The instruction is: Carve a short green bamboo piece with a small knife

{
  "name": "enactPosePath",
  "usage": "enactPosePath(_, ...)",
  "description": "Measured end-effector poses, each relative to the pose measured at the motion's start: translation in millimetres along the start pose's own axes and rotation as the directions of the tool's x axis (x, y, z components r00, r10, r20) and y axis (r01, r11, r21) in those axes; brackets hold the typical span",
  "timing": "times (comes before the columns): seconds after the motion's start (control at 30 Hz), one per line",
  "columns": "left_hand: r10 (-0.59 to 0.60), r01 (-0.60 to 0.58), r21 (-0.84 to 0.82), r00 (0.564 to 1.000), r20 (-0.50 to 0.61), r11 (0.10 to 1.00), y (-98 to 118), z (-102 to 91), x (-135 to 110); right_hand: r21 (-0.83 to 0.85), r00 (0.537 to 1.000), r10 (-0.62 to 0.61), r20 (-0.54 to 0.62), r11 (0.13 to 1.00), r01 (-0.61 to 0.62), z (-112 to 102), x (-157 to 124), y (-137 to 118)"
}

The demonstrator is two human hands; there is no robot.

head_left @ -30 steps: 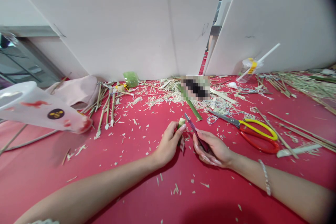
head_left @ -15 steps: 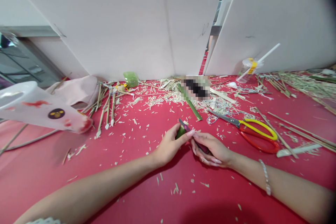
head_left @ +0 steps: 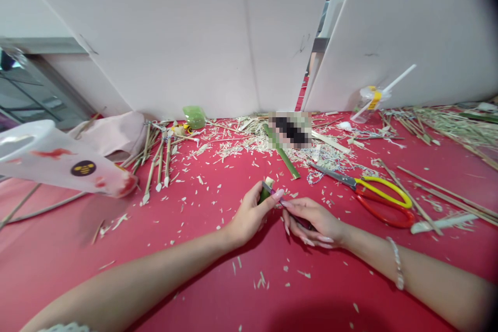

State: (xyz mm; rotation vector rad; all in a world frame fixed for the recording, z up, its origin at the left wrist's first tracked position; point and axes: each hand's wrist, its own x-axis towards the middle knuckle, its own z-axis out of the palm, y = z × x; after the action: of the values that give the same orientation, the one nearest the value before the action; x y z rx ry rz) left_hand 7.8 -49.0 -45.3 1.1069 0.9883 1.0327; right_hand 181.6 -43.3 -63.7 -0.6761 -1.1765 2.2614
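Note:
My left hand (head_left: 249, 216) is closed around a short piece of green bamboo (head_left: 264, 195), whose pale cut end shows above the fingers. In my right hand (head_left: 313, 222) is a knife (head_left: 286, 203) with a dark purple handle. Its blade lies across the bamboo near the pale end, and my left thumb presses close to it. Most of the bamboo is hidden by the left fingers. Beyond the hands lies a longer green bamboo strip (head_left: 287, 162) among pale shavings (head_left: 241, 149).
Scissors (head_left: 363, 191) with yellow and red handles lie right of my hands. A plastic cup with a straw (head_left: 368, 104) stands behind them. At left are a white cup (head_left: 66, 161) and several thin sticks (head_left: 159, 161). White boards (head_left: 187, 36) rise along the back.
The knife blade has shifted a little left and lower across the bamboo. My right hand has moved slightly, and more of the bamboo's pale end shows.

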Motion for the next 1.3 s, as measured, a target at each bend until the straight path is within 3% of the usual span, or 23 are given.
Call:
enactPosePath(0.53, -0.012, 0.012, -0.004, 0.999, 0.030, 1.000, 2, 0.2, -2, 0.001, 0.997, 0.056, 0.047, 0.998, -0.057, -9, 0, -1)
enactPosePath(0.9, 0.048, -0.045, 0.127, 0.999, -0.021, 0.991, 0, 1.2, 2, -0.081, 0.996, -0.007, -0.084, 0.997, 0.000, -2, -1, 2)
enactPosePath(1.3, -0.004, 0.005, 0.038, 1.000, -0.027, 0.999, -2, 1.0, -2, 0.020, 0.991, 0.096, 0.093, 0.995, -0.098, -9, 0, -6)
